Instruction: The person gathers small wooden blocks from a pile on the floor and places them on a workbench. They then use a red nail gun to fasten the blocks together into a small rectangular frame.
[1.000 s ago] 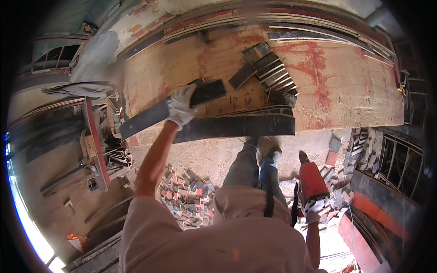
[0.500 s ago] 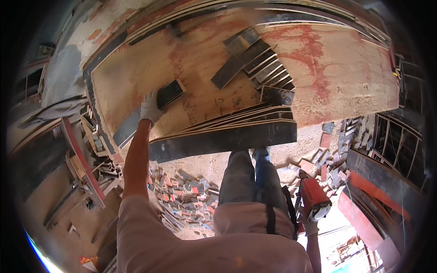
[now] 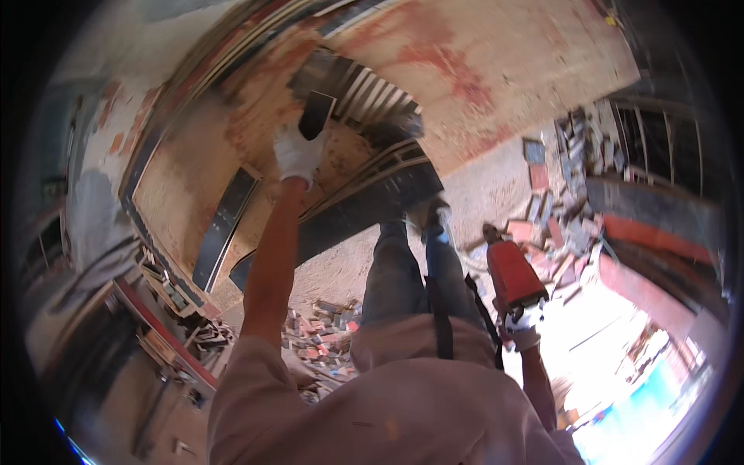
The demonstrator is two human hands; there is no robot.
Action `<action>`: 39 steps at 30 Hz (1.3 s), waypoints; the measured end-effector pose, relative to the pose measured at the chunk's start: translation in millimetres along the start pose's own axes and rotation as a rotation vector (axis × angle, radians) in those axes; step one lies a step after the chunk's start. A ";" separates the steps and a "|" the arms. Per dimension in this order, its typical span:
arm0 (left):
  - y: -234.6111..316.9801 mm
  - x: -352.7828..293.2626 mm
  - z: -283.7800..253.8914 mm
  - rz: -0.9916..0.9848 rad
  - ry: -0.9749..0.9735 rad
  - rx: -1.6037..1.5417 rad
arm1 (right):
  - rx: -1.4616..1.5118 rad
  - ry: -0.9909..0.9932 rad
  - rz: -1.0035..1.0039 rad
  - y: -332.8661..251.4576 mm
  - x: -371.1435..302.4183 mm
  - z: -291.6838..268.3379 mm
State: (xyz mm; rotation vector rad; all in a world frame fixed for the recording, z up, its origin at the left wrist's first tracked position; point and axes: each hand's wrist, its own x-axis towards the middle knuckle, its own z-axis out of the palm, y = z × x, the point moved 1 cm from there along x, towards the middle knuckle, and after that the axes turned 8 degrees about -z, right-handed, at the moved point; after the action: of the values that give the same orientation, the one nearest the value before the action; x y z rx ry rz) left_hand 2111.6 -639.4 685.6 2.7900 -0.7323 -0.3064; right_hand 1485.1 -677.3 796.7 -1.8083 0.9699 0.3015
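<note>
My gloved left hand is closed round a short dark-faced board piece, held over the big wooden tabletop. The piece overlaps the near side of a stack of similar cut pieces; whether they touch I cannot tell. By the near edge lie long dark board strips, in front of my legs. Another dark strip lies left of my left forearm. Down at my right side, my gloved right hand grips a red power tool, whose exact kind does not show clearly.
Many small board offcuts cover the floor below the near edge, with more offcuts heaped on the right. Stacked boards stand at far right. A red-edged board leans at the left, beside wood scraps.
My left hand has carried the board piece rightward and away from me, over to the stack. The head view has turned. My right hand still holds the red tool low.
</note>
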 end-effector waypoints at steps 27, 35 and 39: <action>105.6 -174.5 -14.7 0.605 -0.064 -0.081 | -0.370 0.120 -0.424 34.9 17.5 28.9; 109.0 -174.5 -12.9 0.507 -0.114 0.066 | 0.160 -0.120 -0.374 2.0 33.2 4.5; 110.9 -178.2 -6.4 0.476 -0.099 0.109 | 0.201 -0.182 -0.295 15.1 42.0 23.7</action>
State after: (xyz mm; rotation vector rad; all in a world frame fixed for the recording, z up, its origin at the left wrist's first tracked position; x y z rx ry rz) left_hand 1911.0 -642.3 747.9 2.5994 -1.4360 -0.3193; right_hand 1506.4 -679.3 750.9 -1.6790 0.5754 0.1734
